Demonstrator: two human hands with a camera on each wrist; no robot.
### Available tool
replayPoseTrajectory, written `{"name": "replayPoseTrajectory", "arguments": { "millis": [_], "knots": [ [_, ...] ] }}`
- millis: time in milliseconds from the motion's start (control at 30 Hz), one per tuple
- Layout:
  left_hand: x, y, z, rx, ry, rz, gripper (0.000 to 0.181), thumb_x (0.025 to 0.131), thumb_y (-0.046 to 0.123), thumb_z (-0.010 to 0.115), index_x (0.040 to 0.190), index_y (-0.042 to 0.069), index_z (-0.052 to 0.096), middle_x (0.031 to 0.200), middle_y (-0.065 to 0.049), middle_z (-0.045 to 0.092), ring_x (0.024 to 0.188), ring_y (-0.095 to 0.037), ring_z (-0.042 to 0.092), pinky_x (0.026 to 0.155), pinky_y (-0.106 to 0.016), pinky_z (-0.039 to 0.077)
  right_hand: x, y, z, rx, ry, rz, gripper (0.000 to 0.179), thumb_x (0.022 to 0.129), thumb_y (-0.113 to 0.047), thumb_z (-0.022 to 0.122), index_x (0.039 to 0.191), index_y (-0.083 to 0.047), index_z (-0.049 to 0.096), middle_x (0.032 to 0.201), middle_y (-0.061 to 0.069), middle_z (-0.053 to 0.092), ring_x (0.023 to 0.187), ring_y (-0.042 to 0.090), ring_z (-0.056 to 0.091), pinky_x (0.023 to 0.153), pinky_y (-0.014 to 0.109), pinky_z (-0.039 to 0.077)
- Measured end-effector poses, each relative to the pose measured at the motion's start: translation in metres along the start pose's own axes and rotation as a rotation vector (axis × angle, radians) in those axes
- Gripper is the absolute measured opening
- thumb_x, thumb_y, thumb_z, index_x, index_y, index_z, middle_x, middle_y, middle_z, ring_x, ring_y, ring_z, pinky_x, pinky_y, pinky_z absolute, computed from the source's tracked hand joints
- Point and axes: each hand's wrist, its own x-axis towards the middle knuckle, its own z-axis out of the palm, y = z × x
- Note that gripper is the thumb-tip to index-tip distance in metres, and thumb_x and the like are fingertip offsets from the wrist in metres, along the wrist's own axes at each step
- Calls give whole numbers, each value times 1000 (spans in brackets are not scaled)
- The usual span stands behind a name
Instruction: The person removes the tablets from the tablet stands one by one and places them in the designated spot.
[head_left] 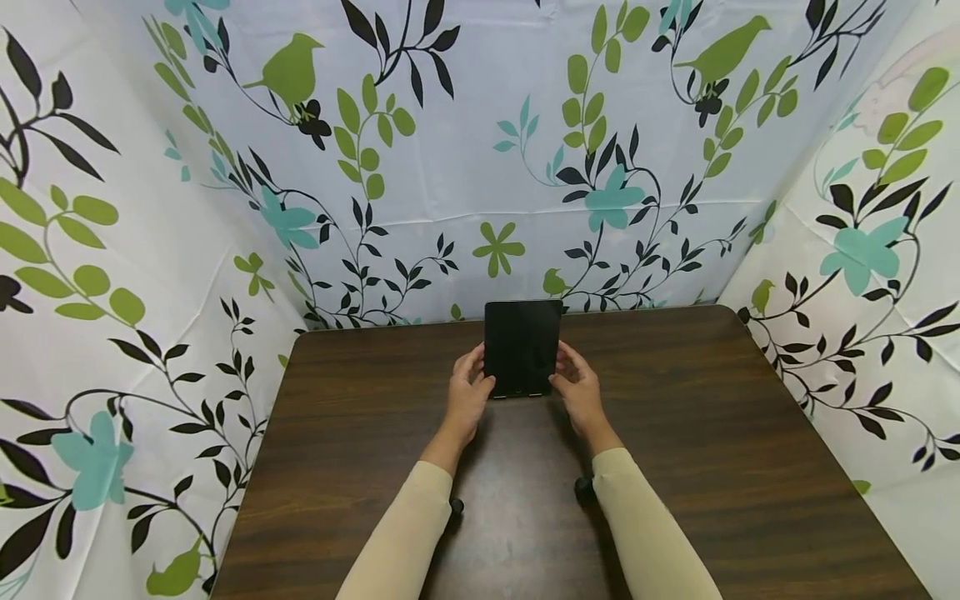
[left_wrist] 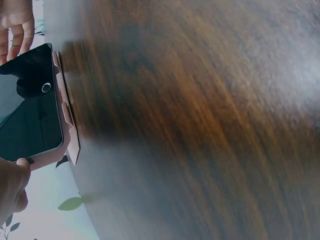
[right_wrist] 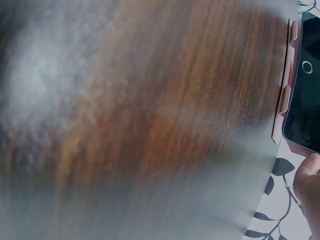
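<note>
A tablet point(head_left: 522, 347) with a dark screen stands propped up near the far edge of the table. It sits in a pink folding case point(left_wrist: 71, 132), whose folded edge rests on the wood below the screen. My left hand point(head_left: 467, 400) holds the tablet by its left side, thumb point(left_wrist: 22, 167) at the front lower corner. On the opposite side my right hand point(head_left: 581, 398) grips it, with the thumb point(right_wrist: 309, 167) near the lower corner and the fingers along the edge. A round home button point(right_wrist: 307, 67) shows on the screen's lower border. The back of the tablet is hidden.
The dark wooden table point(head_left: 517, 500) spreads out around both arms. Behind and at both sides hangs a white curtain point(head_left: 450, 167) printed with leaves, birds and flowers, close against the table's far edge. Small dark devices point(head_left: 584, 490) sit at the wrists.
</note>
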Motion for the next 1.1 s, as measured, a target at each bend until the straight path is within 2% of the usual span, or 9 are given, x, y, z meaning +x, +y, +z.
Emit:
{"name": "replayPoseTrajectory", "arguments": {
  "millis": [100,233,467,667,800,967,1100],
  "knots": [
    [0,2,1,-6,4,10,64,91,-11,54,151,7,48,149,-16,39,139,-34,34,123,-55,31,-2,-1,0,-12,5,-11,63,93,14,59,152,-2,46,145,24,45,131,37,44,86,12,51],
    [-3,2,1,-3,-2,18,66,90,-12,50,153,7,46,151,-17,37,139,-36,34,123,-57,29,-5,1,1,-26,27,-70,58,94,13,61,150,1,48,141,27,48,126,39,47,92,14,49],
    [-5,0,-2,58,-12,14,67,90,-10,49,151,18,50,148,-11,43,133,-30,41,120,-53,36,-10,4,8,-68,139,-170,51,93,12,63,143,3,56,133,31,57,117,44,52,91,13,49],
    [-9,-2,-8,81,-32,5,64,91,-10,49,152,13,48,147,-11,45,132,-30,44,114,-47,42,-12,2,10,-125,195,-210,47,91,12,66,137,3,62,128,31,62,111,41,57,88,14,51],
    [-9,0,-10,75,-21,48,57,95,-9,53,148,11,52,143,-13,49,126,-29,48,107,-35,46,-12,2,11,-109,212,-220,47,89,14,67,135,4,63,125,31,64,106,35,58,87,14,52],
    [-7,-1,-11,28,69,139,43,95,-9,63,136,4,64,129,-18,59,114,-24,57,96,-17,50,-14,3,15,-56,211,-174,48,88,14,68,135,4,63,123,31,63,101,25,58,86,13,52],
    [-6,-3,-14,-14,128,202,41,90,-14,66,129,-2,68,121,-23,62,106,-19,60,90,-14,52,-15,4,20,-29,197,-146,48,88,13,69,136,4,63,124,28,63,102,22,58,87,13,53]
  ]
}}
